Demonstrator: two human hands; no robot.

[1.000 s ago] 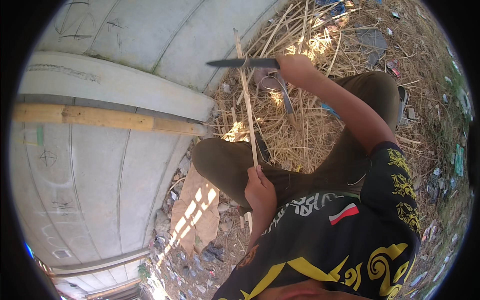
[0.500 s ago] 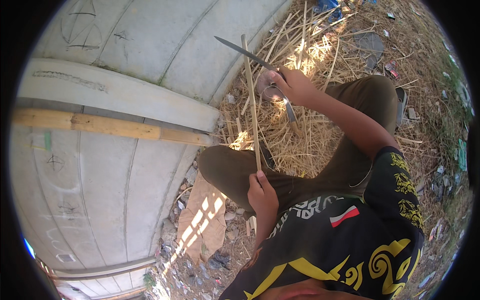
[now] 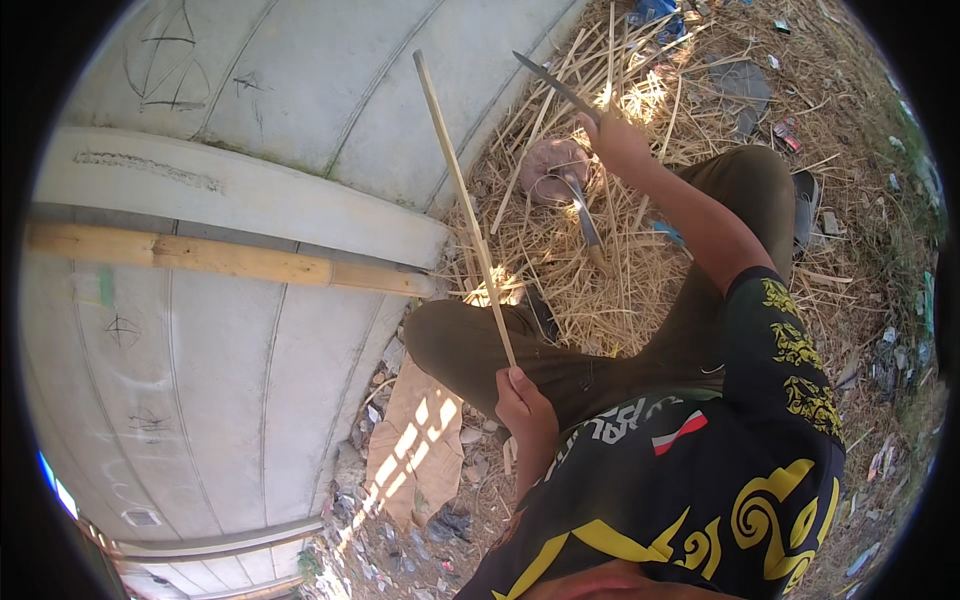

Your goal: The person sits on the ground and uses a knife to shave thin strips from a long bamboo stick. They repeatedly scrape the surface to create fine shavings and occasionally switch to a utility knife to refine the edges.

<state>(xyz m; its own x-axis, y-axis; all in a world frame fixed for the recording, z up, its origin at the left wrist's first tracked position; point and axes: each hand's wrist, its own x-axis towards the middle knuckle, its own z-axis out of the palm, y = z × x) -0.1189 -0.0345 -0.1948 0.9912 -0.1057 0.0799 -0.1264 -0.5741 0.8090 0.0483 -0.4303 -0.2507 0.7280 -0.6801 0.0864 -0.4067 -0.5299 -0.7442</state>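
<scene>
A long, thin bamboo strip (image 3: 464, 205) slants up and leftward from my left hand (image 3: 525, 405), which grips its lower end above my thigh. My right hand (image 3: 617, 143) is closed round the handle of a long-bladed knife (image 3: 556, 83); the handle itself is mostly covered by my fingers. The blade points up and left, apart from the strip. Below that hand, a round, brownish block (image 3: 556, 168) rests among the shavings. Against it lies a second, curved blade (image 3: 585, 218) with a light wooden handle (image 3: 598, 260).
Bamboo shavings (image 3: 570, 310) and loose strips spread between my bent legs. A pale panel wall (image 3: 230, 370) with a bamboo pole (image 3: 200, 252) along it stands to the left. Flattened cardboard (image 3: 415, 440) lies beside my knee, and litter dots the ground at right.
My right hand has moved up and right with the knife, away from the strip. The strip's upper end has swung left, and the round block is now more exposed.
</scene>
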